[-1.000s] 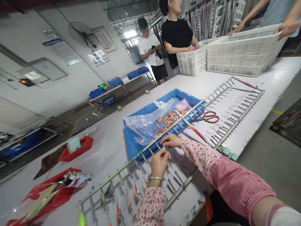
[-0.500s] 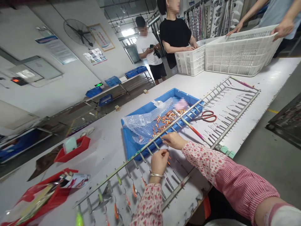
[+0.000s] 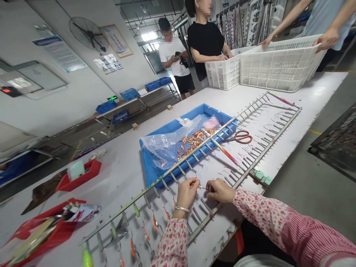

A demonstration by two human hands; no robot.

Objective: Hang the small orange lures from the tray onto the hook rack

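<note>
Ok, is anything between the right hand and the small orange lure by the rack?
Nothing visible: the lure sits at the fingertips of the left hand, the right hand beside it, above the metal rack.

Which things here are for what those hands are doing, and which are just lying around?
For the job:
left hand, pinching a small orange fishing lure
right hand
metal lure rack
pile of orange fishing lures in a blue plastic tray

Just lying around:
red-handled scissors
red plastic bin
</note>
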